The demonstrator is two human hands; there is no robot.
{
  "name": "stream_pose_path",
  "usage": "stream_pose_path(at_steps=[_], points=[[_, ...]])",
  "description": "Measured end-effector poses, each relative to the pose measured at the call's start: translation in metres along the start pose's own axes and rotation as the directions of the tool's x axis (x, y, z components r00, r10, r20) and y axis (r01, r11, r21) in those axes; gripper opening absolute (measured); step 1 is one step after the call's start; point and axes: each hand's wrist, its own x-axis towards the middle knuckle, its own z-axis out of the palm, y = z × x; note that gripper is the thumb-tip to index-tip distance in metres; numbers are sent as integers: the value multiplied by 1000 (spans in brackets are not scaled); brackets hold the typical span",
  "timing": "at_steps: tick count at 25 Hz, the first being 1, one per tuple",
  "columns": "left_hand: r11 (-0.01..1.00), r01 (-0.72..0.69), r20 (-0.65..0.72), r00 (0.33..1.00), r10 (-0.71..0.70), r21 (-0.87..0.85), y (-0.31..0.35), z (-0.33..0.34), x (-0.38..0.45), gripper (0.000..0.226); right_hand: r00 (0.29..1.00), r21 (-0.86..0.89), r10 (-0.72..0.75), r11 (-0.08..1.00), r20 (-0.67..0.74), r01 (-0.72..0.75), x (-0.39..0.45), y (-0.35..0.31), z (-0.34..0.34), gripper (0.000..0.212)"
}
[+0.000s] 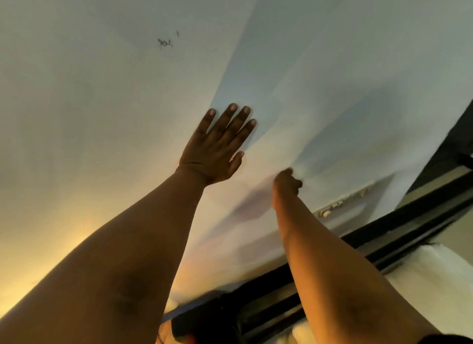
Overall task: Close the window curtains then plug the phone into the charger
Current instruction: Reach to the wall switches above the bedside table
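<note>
I am looking steeply upward with both arms raised. A pale blue-white curtain [320, 100] fills the upper right, and its folds run down toward my hands. My left hand [217, 149] is flat and open, fingers spread, pressed against the curtain's left edge where it meets the wall. My right hand [286, 184] is a closed fist, slightly blurred, bunching curtain fabric just left of a curtain rail with small white clips [343, 197]. No phone or charger is in view.
A plain wall or ceiling with small dark marks [166, 42] covers the left half. A dark window frame [384, 231] runs diagonally across the lower right, with a bright white area [430, 279] beneath it. An unclear dark object [204, 323] sits at the bottom edge.
</note>
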Motion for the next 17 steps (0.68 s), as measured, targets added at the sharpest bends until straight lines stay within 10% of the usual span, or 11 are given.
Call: stream_pose_path(at_steps=[9, 17], points=[[906, 333, 325, 914, -243, -259, 19, -62, -66, 68, 762, -422, -570, 636, 307, 646, -119, 24, -14, 71], [843, 521, 557, 742, -373, -130, -37, -113, -216, 73, 471, -488, -680, 187, 562, 852, -222, 83, 4, 76]])
